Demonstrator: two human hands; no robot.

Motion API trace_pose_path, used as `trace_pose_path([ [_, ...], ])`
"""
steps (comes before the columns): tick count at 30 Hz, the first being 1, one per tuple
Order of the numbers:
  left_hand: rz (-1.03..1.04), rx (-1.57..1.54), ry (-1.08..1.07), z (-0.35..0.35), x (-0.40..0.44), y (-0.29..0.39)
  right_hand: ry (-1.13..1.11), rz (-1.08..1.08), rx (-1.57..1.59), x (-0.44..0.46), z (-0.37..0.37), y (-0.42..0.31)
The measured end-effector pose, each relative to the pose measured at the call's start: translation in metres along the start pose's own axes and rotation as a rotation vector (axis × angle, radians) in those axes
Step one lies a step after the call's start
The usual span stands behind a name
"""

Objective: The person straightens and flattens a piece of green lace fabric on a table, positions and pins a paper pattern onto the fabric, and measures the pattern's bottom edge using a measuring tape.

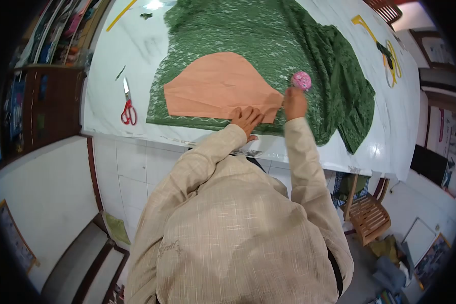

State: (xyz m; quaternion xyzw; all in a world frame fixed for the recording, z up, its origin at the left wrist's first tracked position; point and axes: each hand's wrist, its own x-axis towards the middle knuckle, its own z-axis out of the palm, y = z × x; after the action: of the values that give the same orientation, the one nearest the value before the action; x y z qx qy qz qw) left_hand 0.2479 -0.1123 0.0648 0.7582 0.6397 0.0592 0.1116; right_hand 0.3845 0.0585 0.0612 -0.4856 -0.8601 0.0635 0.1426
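A peach-coloured sleeve-shaped pattern piece (215, 86) with a curved top lies flat on green lace fabric (228, 30). My left hand (247, 120) presses on the lower edge of the piece, fingers spread out. At the piece's right corner is my right hand (295, 105), its fingers curled together and slightly blurred; anything between them is too small to make out. Just beyond those fingertips, a round pink pincushion (301, 80) rests on the lace.
Red-handled scissors (128, 109) lie left on the white table (106, 91), near a green scrap (120, 72). A yellow ruler (120, 15) is at the far left. Yellow-handled scissors (390, 63) and another yellow ruler (364, 25) sit right. A wooden chair (370, 215) stands below.
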Motion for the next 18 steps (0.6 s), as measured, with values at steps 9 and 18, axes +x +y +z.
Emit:
trace_pose_path([
  [9,-0.103,-0.093,0.171,0.016,-0.008,-0.011,0.078,0.045,0.404,0.069,-0.005,0.019],
  [18,-0.65,-0.106,0.3,0.017,-0.118,-0.062,-0.254,0.556,0.808,0.092,-0.055,0.0],
])
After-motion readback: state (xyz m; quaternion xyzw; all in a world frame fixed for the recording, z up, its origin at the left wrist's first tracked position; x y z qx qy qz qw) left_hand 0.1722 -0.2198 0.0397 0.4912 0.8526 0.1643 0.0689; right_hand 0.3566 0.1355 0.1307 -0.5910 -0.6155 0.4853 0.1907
